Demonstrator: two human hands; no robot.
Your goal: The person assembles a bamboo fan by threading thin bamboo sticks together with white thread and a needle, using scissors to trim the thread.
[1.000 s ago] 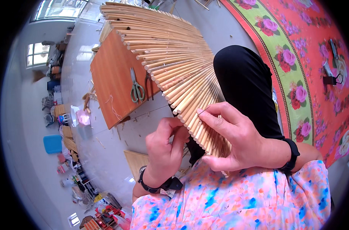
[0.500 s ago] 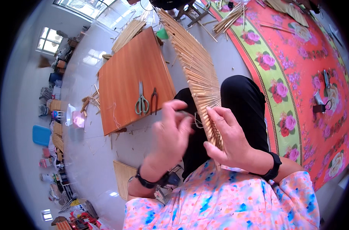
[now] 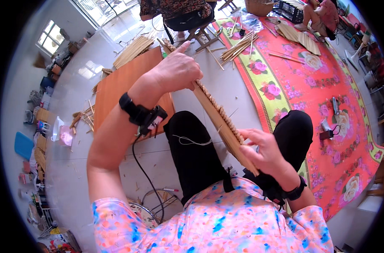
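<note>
a red flowered mat is spread over the floor at the right, an orange board at the left. over the lap, a folded bundle of bamboo slats is held edge-on, its far end gripped by the left hand, index finger raised. its near end is clasped by the right hand.

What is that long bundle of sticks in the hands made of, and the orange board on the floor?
The long bundle of pale tan sticks looks like bare, matte bamboo or wood: round cut ends show along its edge. The flat orange-brown board looks like smooth wood or laminate with a slight sheen; I can't tell which.
</note>
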